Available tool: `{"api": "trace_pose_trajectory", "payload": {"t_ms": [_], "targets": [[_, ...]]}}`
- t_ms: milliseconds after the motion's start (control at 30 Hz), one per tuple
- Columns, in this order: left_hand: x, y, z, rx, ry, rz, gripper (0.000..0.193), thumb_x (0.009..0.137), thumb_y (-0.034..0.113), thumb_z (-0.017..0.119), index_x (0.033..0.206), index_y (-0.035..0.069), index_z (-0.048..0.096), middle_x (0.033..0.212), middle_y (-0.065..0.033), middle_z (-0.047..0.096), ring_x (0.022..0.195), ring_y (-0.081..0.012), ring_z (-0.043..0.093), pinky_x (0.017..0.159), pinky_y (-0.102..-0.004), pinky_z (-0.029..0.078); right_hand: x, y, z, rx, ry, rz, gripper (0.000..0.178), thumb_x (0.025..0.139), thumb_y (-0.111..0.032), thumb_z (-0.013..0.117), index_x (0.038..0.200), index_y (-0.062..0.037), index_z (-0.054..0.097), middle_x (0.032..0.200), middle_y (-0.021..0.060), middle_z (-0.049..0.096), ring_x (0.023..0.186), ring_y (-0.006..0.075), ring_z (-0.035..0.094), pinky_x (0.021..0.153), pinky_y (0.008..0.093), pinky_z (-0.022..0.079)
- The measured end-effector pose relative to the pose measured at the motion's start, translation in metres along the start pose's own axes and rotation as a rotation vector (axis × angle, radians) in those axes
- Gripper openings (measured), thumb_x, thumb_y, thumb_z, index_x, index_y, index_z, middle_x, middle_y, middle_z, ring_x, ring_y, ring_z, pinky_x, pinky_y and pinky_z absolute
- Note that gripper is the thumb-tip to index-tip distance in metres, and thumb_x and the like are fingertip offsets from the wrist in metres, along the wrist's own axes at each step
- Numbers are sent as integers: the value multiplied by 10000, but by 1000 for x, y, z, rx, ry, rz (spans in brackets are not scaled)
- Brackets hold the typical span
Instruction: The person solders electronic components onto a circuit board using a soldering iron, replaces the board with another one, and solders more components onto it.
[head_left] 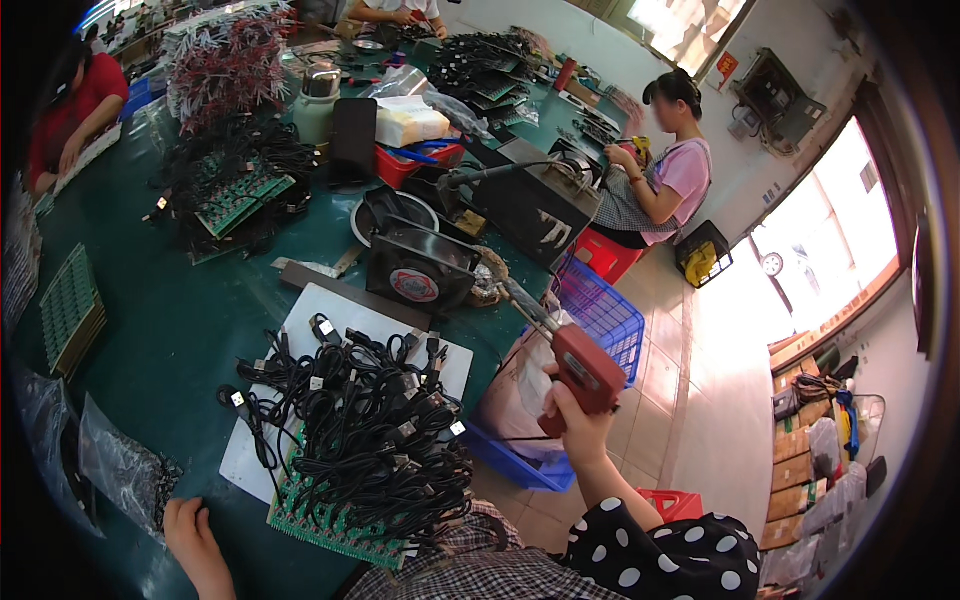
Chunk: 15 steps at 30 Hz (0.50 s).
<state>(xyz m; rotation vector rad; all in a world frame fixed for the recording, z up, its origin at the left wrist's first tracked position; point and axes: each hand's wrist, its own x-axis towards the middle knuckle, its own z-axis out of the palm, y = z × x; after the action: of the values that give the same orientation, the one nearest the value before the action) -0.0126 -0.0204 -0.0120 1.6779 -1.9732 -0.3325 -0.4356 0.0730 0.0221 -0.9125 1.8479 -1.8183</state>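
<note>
My right hand is wrapped round the handle of a red soldering gun. The gun's metal barrel points up and left, its tip at a crumpled metallic cleaning wool beside a black fan. On the table at lower left rests my left hand, thumb and fingers slightly apart, next to a clear plastic bag with small dark parts spilling out. Between my hands, a heap of black USB cables lies over green circuit boards on a white board.
Beyond the fan stand a black box-shaped device, a red bin and a dark phone-like slab. More boards with cables lie far left. A blue crate stands at the table's right edge. Co-workers sit around the table.
</note>
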Motion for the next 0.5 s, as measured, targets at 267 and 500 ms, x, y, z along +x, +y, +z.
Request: {"api": "trace_pose_trajectory", "payload": {"t_ms": [267,500], "targets": [[-25,-13,7,490,8,307,177,703,-46,498,877,-59,526,835,-151,477,765,-294,500,653,-357,438,-42,-28,-4,149,-160,11,422,808,-93,564,1181,16,396,983,181,569,580,158,528,513,241,432],[-9,10,-13,-233,-99,-35,117,720,-35,564,830,-31,602,838,-146,570,728,-256,589,647,-308,479,-93,-39,-12,224,-371,51,548,755,-356,648,1043,57,431,916,149,522,489,144,493,424,228,395]]}}
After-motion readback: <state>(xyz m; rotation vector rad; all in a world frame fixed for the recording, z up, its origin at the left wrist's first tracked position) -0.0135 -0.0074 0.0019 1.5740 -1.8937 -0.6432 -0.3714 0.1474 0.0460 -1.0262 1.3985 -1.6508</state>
